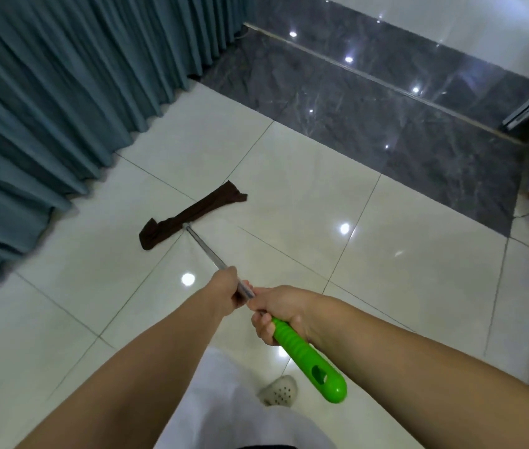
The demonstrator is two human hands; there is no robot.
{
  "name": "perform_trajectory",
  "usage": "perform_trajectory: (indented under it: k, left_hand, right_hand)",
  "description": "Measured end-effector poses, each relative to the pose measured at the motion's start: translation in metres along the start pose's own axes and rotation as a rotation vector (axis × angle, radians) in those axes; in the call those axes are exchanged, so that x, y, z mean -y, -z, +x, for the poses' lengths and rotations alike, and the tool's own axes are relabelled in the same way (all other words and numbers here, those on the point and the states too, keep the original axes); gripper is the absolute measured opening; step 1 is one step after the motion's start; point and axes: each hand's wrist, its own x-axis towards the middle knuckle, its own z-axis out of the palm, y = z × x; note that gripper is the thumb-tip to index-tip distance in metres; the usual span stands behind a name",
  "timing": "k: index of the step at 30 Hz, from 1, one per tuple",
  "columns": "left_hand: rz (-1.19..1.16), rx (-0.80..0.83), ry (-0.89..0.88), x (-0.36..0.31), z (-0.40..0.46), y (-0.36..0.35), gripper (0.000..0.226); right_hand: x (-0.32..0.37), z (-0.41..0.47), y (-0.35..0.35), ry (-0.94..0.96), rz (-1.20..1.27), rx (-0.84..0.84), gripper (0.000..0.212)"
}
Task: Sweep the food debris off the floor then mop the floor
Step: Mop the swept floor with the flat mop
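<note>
Glossy tiles (386, 254) by the curtain (46, 108) are being mopped; the light, stiff mop (191, 209) is gripped by left hand (229, 291) and right hand (281, 314), cloth probably damp.

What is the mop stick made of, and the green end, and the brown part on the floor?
Mop pole: looks like bare metal, silvery and shiny. Green grip: probably glossy moulded plastic, with ridges and a hanging hole. Brown mop head: seems to be soft cloth, dull and wrinkled, lying flat on the glossy floor tiles.

Dim light, ceiling-lamp glare on floor (289, 202), blurred edges
</note>
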Motion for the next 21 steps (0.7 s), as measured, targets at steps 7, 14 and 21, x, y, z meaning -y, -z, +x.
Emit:
perform_trajectory:
  k: [7,14,21]
  left_hand:
    - [-0.095,-0.058,-0.003,0.027,-0.002,0.037,0.035]
    - [-0.126,-0.094,0.014,0.042,-0.015,0.048,0.031]
    - [-0.101,-0.043,0.028,0.05,-0.024,0.018,0.025]
  right_hand:
    - [-0.018,0.007,-0.016,-0.07,-0.146,0.053,0.029]
    - [-0.027,0.007,-0.019,-0.113,-0.212,0.058,0.03]
    - [-0.029,-0.023,0.013,-0.146,-0.143,0.058,0.029]
